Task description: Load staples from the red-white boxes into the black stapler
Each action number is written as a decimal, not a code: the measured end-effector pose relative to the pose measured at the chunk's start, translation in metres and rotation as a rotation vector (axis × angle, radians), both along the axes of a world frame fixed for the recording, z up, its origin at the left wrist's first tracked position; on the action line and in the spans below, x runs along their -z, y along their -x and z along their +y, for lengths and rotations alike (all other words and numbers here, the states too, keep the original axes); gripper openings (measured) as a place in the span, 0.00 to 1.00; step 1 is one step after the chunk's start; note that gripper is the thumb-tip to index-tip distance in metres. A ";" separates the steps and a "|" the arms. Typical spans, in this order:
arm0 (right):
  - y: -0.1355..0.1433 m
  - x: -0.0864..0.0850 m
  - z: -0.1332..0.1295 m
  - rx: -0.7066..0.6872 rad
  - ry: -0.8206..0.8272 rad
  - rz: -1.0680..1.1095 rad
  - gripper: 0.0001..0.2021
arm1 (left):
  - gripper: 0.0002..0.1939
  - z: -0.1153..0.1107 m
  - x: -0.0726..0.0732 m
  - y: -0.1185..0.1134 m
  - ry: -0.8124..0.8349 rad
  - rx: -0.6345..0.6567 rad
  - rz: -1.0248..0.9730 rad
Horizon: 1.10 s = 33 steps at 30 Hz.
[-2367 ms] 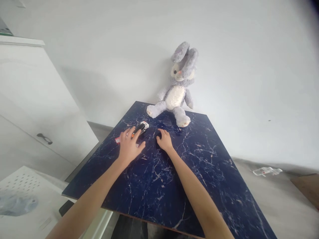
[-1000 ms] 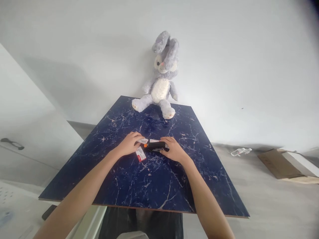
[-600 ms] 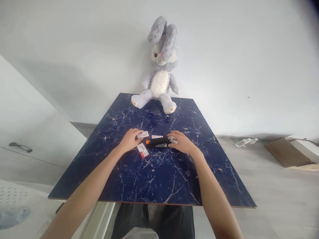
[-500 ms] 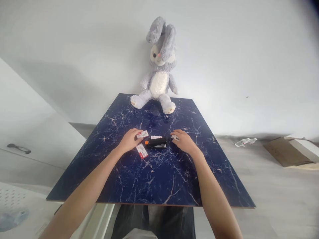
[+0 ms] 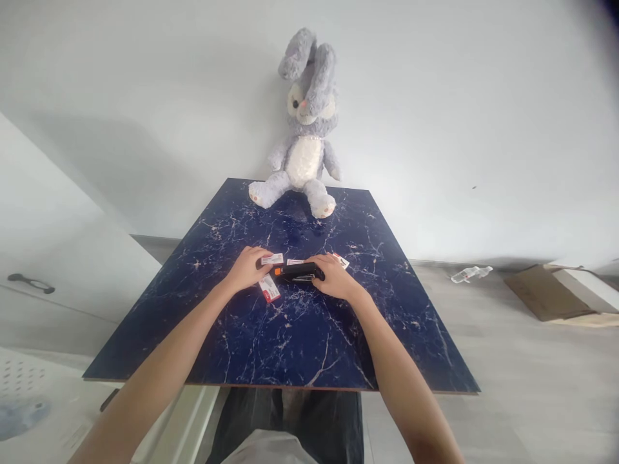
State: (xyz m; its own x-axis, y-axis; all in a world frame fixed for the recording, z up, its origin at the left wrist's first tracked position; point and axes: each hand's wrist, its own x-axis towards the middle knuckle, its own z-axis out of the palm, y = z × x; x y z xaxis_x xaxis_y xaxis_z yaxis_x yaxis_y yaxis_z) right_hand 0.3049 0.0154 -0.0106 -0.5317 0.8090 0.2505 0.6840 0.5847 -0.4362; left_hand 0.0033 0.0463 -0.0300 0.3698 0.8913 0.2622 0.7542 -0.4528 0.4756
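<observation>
A black stapler (image 5: 296,270) with an orange part at its left end lies across the middle of the table. My right hand (image 5: 333,276) has its fingers wrapped round the stapler's right end. At the other side, my left hand (image 5: 245,267) is closed on a small red-and-white box (image 5: 273,258). Just below that hand lies another red-and-white box (image 5: 269,289), tilted on the tabletop. A white-and-red box (image 5: 294,261) shows partly behind the stapler. Beyond my right fingers, one more small box (image 5: 342,260) is partly hidden.
The dark blue marble-patterned table (image 5: 271,341) stands against a white wall. A grey plush rabbit (image 5: 305,161) sits at its far edge. On the floor to the right are a clear plastic bottle (image 5: 470,274) and a cardboard box (image 5: 536,291).
My right hand has moved left, off the small box at the right, and closed round the stapler's right end. My left hand stays at its box. The view has shifted slightly.
</observation>
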 end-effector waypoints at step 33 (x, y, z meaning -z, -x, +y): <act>0.010 0.007 -0.002 -0.021 0.106 0.144 0.22 | 0.55 -0.030 -0.051 0.011 0.517 0.262 -0.004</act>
State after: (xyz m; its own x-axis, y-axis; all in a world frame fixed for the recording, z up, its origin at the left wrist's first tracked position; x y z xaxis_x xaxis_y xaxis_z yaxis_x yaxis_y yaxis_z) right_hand 0.2951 0.0138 -0.0178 -0.5138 0.8238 0.2394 0.5978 0.5439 -0.5889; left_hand -0.0081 0.0165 0.0213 0.5950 0.7829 -0.1816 0.6464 -0.3319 0.6870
